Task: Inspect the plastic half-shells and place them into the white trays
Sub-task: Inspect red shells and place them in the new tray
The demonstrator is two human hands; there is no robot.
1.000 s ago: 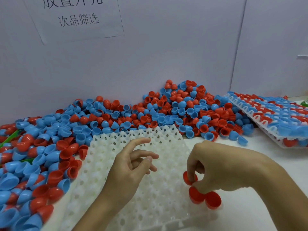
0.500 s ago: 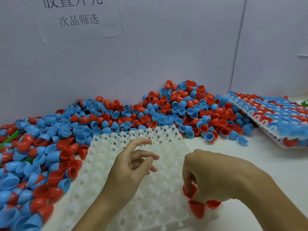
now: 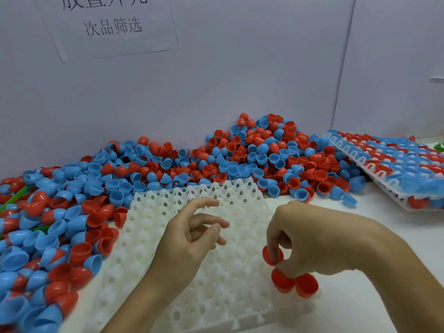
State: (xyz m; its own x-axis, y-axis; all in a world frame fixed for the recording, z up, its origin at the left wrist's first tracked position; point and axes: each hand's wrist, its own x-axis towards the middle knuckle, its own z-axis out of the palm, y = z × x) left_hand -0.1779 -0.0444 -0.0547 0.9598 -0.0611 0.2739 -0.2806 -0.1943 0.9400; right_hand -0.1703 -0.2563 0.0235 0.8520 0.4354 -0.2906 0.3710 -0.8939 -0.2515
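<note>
Right hand [image 3: 319,239] fingers pinch a glossy red half-shell [image 3: 270,257]; left hand [image 3: 189,236] fingers spread.

A red half-shell [image 3: 271,255] is sitting pinched between the right hand's fingertips [image 3: 276,246]; two more red half-shells [image 3: 294,284] are lying just below them, over the white tray [image 3: 182,280].

Glossy smooth plastic half-shells [image 3: 283,282] sit on a matt white plastic tray [image 3: 216,272]; the wall sign [image 3: 108,25] is paper.
</note>
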